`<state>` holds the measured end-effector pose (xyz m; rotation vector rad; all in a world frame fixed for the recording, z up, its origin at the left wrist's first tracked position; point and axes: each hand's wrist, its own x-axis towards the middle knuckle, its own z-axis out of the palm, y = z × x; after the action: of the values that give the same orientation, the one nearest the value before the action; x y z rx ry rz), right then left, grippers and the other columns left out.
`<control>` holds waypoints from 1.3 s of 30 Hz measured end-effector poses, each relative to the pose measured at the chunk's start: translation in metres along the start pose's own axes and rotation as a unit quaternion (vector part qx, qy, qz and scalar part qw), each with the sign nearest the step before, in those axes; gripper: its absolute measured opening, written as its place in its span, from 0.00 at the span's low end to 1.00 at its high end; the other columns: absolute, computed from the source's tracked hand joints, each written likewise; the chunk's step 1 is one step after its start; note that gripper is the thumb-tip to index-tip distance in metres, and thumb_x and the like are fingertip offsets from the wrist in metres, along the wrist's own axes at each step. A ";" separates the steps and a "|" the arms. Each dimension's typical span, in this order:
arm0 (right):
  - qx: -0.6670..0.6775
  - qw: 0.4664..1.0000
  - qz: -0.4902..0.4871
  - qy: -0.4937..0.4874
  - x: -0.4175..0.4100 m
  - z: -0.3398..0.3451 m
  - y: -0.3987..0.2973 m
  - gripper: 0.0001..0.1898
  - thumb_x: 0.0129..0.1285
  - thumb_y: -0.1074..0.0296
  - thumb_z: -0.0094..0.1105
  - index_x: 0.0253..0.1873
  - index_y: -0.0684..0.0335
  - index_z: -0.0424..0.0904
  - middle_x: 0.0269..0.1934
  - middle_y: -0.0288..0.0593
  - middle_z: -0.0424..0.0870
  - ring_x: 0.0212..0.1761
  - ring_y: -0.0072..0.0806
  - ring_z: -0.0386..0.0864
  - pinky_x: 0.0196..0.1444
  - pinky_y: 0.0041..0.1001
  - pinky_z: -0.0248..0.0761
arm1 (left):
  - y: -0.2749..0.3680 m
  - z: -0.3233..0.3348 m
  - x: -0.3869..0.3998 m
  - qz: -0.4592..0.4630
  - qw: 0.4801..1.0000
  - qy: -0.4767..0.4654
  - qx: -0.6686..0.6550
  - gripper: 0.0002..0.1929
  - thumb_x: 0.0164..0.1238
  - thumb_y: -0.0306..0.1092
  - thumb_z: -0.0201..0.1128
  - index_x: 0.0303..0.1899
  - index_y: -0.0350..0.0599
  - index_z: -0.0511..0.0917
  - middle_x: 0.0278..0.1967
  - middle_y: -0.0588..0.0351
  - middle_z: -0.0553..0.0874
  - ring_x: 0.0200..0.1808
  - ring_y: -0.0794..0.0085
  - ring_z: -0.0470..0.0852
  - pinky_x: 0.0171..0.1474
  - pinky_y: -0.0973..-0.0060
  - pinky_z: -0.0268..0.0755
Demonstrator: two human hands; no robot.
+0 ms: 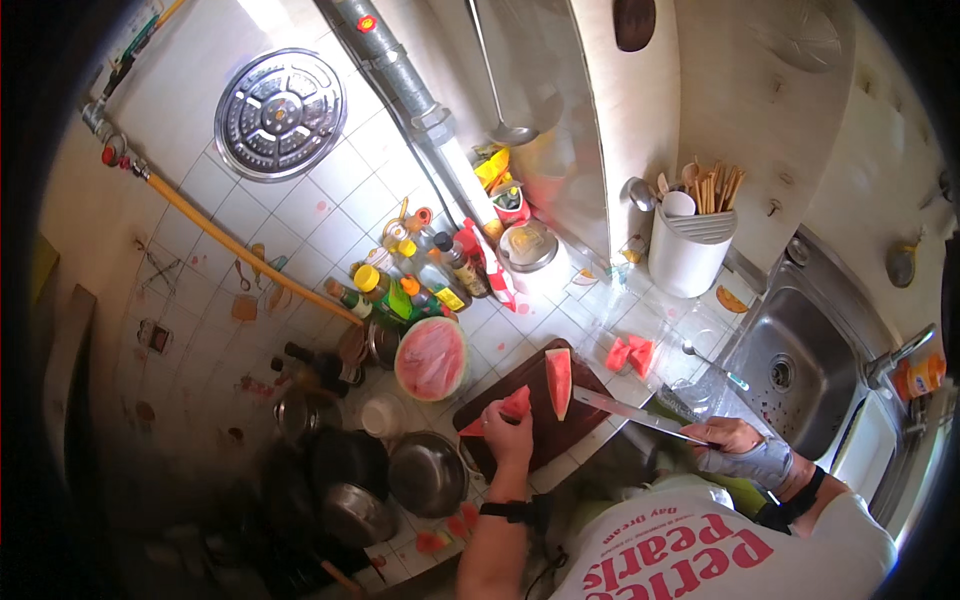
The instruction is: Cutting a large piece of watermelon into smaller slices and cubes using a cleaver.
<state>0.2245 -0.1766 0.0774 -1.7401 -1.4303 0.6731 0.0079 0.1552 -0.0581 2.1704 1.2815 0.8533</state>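
My left hand [508, 433] grips a piece of red watermelon [517, 403] over the left part of a dark brown cutting board [517, 375]. Part of another red piece [472, 429] shows beside that hand on the board. A long knife [626, 411] is in my right hand [726, 435], its blade pointing left across the board's right edge. Near the blade's tip lies a watermelon wedge [559, 382]. Cut watermelon chunks [631, 355] sit right of the board on clear plastic. Left of the board rests a large cut watermelon portion [431, 358], red face showing.
Bottles [412, 277] line the tiled wall. Metal pots [427, 474] stand at the left, with watermelon pieces [442, 531] close by. A white utensil holder [691, 251] stands behind; a steel sink [795, 352] lies right. A spoon [712, 364] rests near the sink.
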 end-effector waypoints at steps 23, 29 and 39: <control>0.077 0.986 0.080 -0.122 0.123 0.209 -0.014 0.50 0.61 0.47 0.64 0.81 0.56 0.44 0.56 0.56 0.62 0.49 0.44 0.70 0.57 0.34 0.67 | -0.088 -0.156 -0.080 -0.104 0.977 0.135 -0.125 0.26 0.55 0.21 0.73 0.55 0.39 0.71 0.50 0.51 0.80 0.53 0.67 0.82 0.55 0.71 0.77; 0.031 0.991 0.102 -0.075 0.135 0.229 -0.022 0.49 0.59 0.48 0.65 0.80 0.54 0.47 0.59 0.62 0.61 0.56 0.53 0.71 0.64 0.34 0.65 | -0.072 -0.162 -0.080 -0.121 0.959 0.142 -0.216 0.27 0.49 0.23 0.76 0.52 0.38 0.74 0.51 0.51 0.75 0.50 0.64 0.82 0.54 0.68 0.77; -0.012 0.991 0.115 -0.062 0.140 0.263 -0.002 0.49 0.54 0.47 0.69 0.78 0.54 0.53 0.62 0.65 0.60 0.64 0.60 0.68 0.66 0.39 0.65 | -0.037 -0.163 -0.074 -0.098 0.964 0.096 -0.227 0.28 0.52 0.19 0.74 0.55 0.37 0.71 0.50 0.50 0.78 0.49 0.66 0.83 0.53 0.70 0.78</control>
<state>0.0469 0.0200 -0.0591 -1.9291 -1.3344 0.9043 -0.1581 0.1197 0.0100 1.6080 1.2183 1.1657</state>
